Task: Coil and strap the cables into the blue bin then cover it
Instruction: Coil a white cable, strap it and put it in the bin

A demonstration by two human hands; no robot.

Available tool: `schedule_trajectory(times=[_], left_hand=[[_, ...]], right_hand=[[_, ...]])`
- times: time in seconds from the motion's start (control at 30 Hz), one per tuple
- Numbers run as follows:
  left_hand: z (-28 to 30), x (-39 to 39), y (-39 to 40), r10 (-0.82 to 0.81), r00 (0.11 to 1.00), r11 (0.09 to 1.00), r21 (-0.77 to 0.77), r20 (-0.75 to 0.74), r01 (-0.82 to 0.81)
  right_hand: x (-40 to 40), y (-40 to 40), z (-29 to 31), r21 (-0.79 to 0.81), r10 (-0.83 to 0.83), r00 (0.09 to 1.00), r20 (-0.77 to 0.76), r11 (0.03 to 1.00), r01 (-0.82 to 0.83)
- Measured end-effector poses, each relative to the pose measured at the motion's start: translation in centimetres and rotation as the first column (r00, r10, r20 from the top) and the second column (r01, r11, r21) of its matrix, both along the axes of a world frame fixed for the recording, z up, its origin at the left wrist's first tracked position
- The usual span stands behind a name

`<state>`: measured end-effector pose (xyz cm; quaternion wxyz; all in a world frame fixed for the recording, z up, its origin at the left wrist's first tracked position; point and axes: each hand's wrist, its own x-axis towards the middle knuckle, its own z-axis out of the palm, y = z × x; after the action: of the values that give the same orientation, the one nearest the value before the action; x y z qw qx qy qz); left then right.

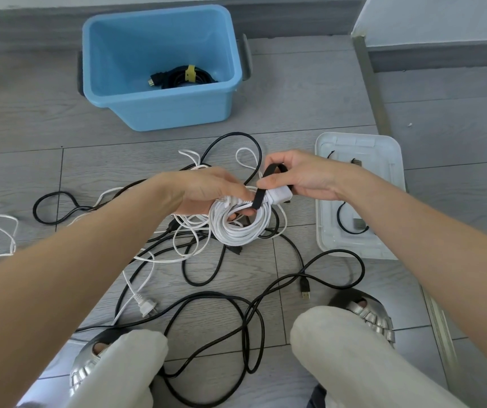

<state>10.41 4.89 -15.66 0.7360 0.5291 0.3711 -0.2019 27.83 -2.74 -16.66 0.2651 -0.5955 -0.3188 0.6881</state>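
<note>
The left hand (207,189), at frame centre, curls round a white coil (240,223), fingers through its middle. The right hand (298,176), just right of it, pinches a black strap (261,188) that runs down over the top of the coil beside the white plug block (280,195).

The step in hand looks like strapping this coil. To do it well, I would keep the left grip firm so the loops stay stacked, pull the strap snug round every turn including the plug end, and close it on itself before loosening the coil.

Around the hands, loose black cables (215,301) and white ones (159,257) lie tangled on the floor, so much coiling remains.

The blue bin (159,110) stands open at upper centre, holding one black coil (183,78) bound with a yellow tie. Its white lid (324,231) lies at the right edge of the tangle with what look like spare straps on it; I cannot make them out clearly.
</note>
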Motion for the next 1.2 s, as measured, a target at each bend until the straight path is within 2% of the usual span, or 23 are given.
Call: schedule_trajectory(times=[0.23,0.37,0.43,0.57,0.7,0.93,1.07,1.2], left_hand=[[0.0,0.4,-0.3,0.081,0.996,0.988,0.136,-0.029,-0.077],[0.1,0.5,-0.2,0.051,0.999,0.991,0.124,-0.005,-0.050],[-0.1,0.4,0.0,0.086,0.996,0.990,0.114,-0.003,-0.085],[0.0,0.3,-0.1,0.219,0.975,0.976,0.000,0.019,-0.219],[0.1,0.5,-0.6,0.373,0.928,0.913,-0.177,-0.009,-0.368],[0.3,0.3,-0.9,0.309,0.951,0.919,-0.265,0.024,-0.292],[0.9,0.0,-1.0,0.253,0.965,0.950,-0.210,0.075,-0.233],[0.9,0.2,-0.9,0.217,0.975,0.967,-0.147,0.056,-0.207]], right_hand=[[0.3,0.1,0.1,0.009,-0.027,0.999,0.028,1.000,0.027],[0.3,-0.2,0.0,0.022,-0.045,0.998,0.045,0.999,0.044],[0.2,-0.3,0.0,0.026,-0.040,0.999,0.030,0.999,0.039],[-0.6,-0.1,0.1,0.051,-0.026,0.997,0.067,0.998,0.022],[-1.2,0.2,0.0,0.127,-0.122,0.988,0.096,0.986,0.109],[-1.1,-0.2,-0.2,0.177,-0.176,0.983,0.045,0.970,0.165],[-1.0,0.0,0.0,0.165,-0.191,0.981,0.039,0.969,0.183],[-0.8,0.1,0.5,0.083,-0.094,0.993,0.068,0.993,0.089]])
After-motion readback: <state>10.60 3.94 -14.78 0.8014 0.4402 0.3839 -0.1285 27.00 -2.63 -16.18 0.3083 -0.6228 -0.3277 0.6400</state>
